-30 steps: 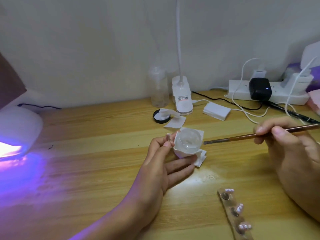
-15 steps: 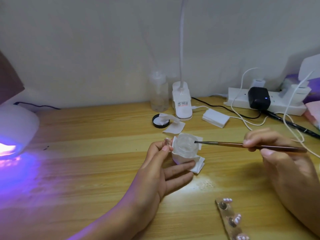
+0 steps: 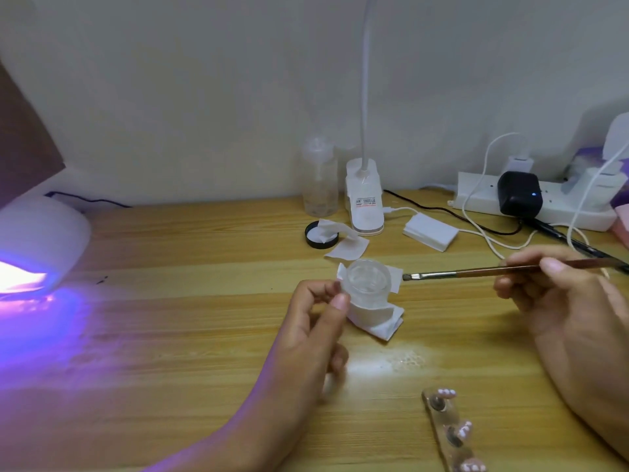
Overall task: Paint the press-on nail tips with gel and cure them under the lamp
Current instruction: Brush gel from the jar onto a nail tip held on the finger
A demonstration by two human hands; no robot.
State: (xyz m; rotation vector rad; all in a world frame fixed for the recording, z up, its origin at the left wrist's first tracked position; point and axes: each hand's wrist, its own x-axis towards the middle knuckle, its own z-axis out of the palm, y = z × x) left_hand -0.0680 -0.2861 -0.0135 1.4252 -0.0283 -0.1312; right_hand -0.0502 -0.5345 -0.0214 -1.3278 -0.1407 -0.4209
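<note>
Clear plastic is forming the small gel jar (image 3: 369, 284), and we are pinching it at its left wall between the thumb and curled fingers of our left hand (image 3: 316, 321), with a white wipe (image 3: 377, 321) wrapped under and around it. Our right hand (image 3: 558, 301) is gripping the brush (image 3: 476, 271) by its brown handle, with the fingers closed round it as on a pen. The bristles are hovering just right of the jar's rim, apart from it, on the side opposite to the left-hand pinch. The nail tips (image 3: 446, 392) are sitting on their holder strip (image 3: 442, 420), nearer to us than both grips and below the right hand. The curing lamp (image 3: 44, 240) is glowing violet well to the left of the left hand. We are judging the risks so: the pinch is taking only one side of the jar, so a push from the brush could be tipping it or sliding it on the loose wipe. A loaded brush travelling to the strip could be dripping gel on the table (image 3: 204, 335), and the open gel may be thickening if the lamp's light is reaching it. The jar is appearing to hold transparent gel, but how full it is we cannot tell. The clear bottle (image 3: 320, 182) beyond the left grip is looking almost empty, and the black cap (image 3: 315, 238) beside it is holding a folded wipe (image 3: 332, 229).
</note>
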